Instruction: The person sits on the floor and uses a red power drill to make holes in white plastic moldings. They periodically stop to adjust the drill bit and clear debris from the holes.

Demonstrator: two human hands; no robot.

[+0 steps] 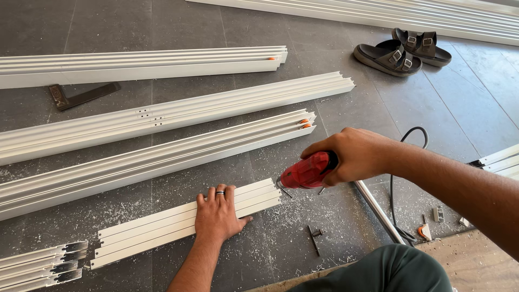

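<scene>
I see left hand (217,215) flat, fingers spread, on short white profile (162,227); right hand (354,155) grips red drill (305,173) at its end.

We have one view, from a camera on the person's head, tilted steeply down and forward over the floor (346,32). It sits close above the work: the left hand (218,212) and right hand (354,154) fill the lower middle, and a knee (389,270) cuts the bottom edge. The far sandals (403,51) mark the top of the view.
</scene>
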